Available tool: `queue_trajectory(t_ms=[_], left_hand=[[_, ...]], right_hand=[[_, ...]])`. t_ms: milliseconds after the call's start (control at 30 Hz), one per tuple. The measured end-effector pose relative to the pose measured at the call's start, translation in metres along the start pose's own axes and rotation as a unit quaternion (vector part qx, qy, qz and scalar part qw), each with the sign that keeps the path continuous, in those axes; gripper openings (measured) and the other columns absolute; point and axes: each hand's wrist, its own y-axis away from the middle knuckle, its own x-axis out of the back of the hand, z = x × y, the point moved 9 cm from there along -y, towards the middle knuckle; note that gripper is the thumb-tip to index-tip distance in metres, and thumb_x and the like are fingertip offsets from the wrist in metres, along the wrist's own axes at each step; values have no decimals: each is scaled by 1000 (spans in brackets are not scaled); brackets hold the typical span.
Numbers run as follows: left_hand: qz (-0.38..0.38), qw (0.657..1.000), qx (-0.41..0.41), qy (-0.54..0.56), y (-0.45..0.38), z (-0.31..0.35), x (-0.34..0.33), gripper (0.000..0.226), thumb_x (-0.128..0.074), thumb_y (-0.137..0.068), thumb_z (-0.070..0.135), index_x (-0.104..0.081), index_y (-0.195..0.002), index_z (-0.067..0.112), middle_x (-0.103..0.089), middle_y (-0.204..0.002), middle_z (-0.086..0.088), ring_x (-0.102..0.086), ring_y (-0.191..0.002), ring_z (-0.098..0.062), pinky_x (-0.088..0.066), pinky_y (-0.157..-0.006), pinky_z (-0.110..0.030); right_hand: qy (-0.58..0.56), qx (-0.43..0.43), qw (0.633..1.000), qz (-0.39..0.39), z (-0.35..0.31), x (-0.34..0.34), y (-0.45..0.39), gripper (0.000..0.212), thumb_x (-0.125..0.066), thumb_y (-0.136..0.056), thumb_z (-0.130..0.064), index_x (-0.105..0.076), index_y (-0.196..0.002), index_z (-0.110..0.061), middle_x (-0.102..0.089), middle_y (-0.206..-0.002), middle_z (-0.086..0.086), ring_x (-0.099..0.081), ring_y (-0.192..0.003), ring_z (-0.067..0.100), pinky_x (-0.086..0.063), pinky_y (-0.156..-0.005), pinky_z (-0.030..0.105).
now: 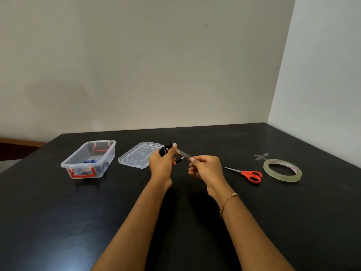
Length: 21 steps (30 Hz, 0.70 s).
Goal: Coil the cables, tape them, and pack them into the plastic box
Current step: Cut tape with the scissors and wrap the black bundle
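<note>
My left hand (161, 163) grips a coiled black cable (164, 150) above the black table, its plug end (180, 159) poking out to the right. My right hand (205, 167) pinches the free end of a clear tape strip (184, 153) that stretches from the coil under my left thumb. The clear plastic box (88, 160) with red latches stands open at the left, with a blue cable (90, 161) and something dark inside. Its clear lid (139, 155) lies flat just behind my left hand.
Red-handled scissors (248, 174) lie right of my right hand, blades pointing left. A roll of clear tape (282, 170) lies flat farther right, with cut tape pieces (260, 156) stuck to the table behind it. Walls stand behind and to the right of the table.
</note>
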Motion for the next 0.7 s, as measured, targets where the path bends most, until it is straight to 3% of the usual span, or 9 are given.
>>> queue_trajectory(t_ms=[133,267,367,467,533,633,700], left_hand=[[-21,996,82,16,-11,-14,4,30,-51,-93,36,-57,-79,10,-53,-66,-1,-41,-50,-8,-42,-60,-21],[-123,968,149,162,-9,-21,-12,36,-46,-95,36,-47,-69,11,-43,-44,5,-28,-27,-4,-40,-50,-15],[-206,950,182,146,7,-21,-27,41,-43,-94,41,-46,-65,12,-40,-41,6,-27,-27,-4,-39,-46,-13],[-271,947,171,19,21,-17,-37,44,-43,-93,45,-48,-63,14,-37,-45,5,-27,-31,-4,-41,-46,-16],[-293,933,133,-163,25,-20,-38,42,-43,-94,44,-49,-67,13,-37,-52,2,-32,-39,-6,-44,-50,-18],[-309,829,82,-458,26,-28,-34,37,-44,-93,43,-51,-79,10,-45,-65,-3,-46,-55,-10,-48,-60,-22],[-328,792,72,-510,29,-28,-34,32,-46,-93,40,-53,-83,10,-49,-71,-3,-49,-61,-11,-48,-62,-21]], right_hand=[[38,91,993,66,-17,19,-3,12,-55,-90,-13,-67,-87,-14,-62,-79,-2,-60,-77,11,-53,-71,24],[-120,110,986,-33,-28,6,2,21,-52,-92,-13,-65,-77,-20,-63,-87,-1,-58,-92,14,-50,-83,31],[-66,167,982,-62,-37,-1,6,23,-51,-92,-14,-65,-75,-19,-65,-89,-2,-57,-94,11,-45,-86,28],[-13,197,979,-47,-39,1,6,19,-52,-91,-13,-66,-77,-12,-66,-92,9,-58,-92,12,-43,-76,18],[-13,197,978,-72,-39,-3,7,19,-50,-91,-10,-66,-80,-12,-65,-101,9,-57,-93,8,-43,-74,14],[-18,194,974,-115,-39,-12,9,24,-44,-95,-14,-62,-80,-17,-63,-106,1,-56,-101,9,-45,-85,22],[-22,191,972,-133,-38,-20,11,23,-39,-98,-17,-58,-85,-19,-64,-99,-3,-61,-100,13,-47,-87,28]])
